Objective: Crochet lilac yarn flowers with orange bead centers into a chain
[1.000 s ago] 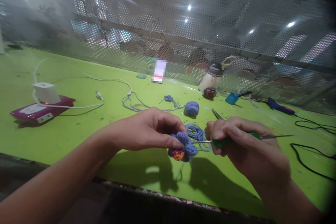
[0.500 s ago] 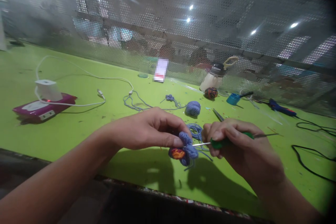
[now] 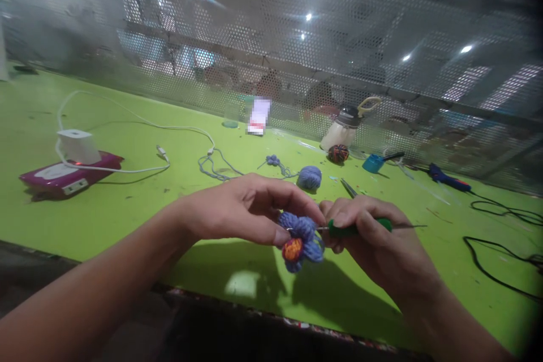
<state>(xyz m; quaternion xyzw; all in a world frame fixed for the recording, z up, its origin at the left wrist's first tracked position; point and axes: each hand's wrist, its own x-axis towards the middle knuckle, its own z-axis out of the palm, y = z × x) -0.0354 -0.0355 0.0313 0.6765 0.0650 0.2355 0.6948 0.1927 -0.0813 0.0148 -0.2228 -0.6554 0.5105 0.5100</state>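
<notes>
A blue crocheted flower point(image 3: 303, 237) with an orange and dark red centre is pinched between the thumb and fingers of my left hand point(image 3: 250, 212). My right hand point(image 3: 373, 232) is closed round the green handle of a crochet hook point(image 3: 339, 229). The hook's metal shaft passes into the flower, and a bit of metal shows by my left thumb. A thin dark rod sticks out behind the handle, past my right hand. A blue yarn ball point(image 3: 309, 178) sits just beyond my hands, beside a small blue yarn flower point(image 3: 272, 160) with a loose strand.
On the green table point(image 3: 203, 294) lie a purple power strip point(image 3: 72, 175) with a white charger, scissors point(image 3: 348, 188), a multicoloured yarn ball point(image 3: 338, 153), a bottle point(image 3: 339, 130), a blue pot point(image 3: 373, 163), a glue gun point(image 3: 448, 177) and a phone point(image 3: 258, 116). A perforated metal screen point(image 3: 280, 56) stands behind.
The hook has gone deeper into the flower, and my right hand has moved left, closer to my left hand. The flower has turned, its orange centre facing me more.
</notes>
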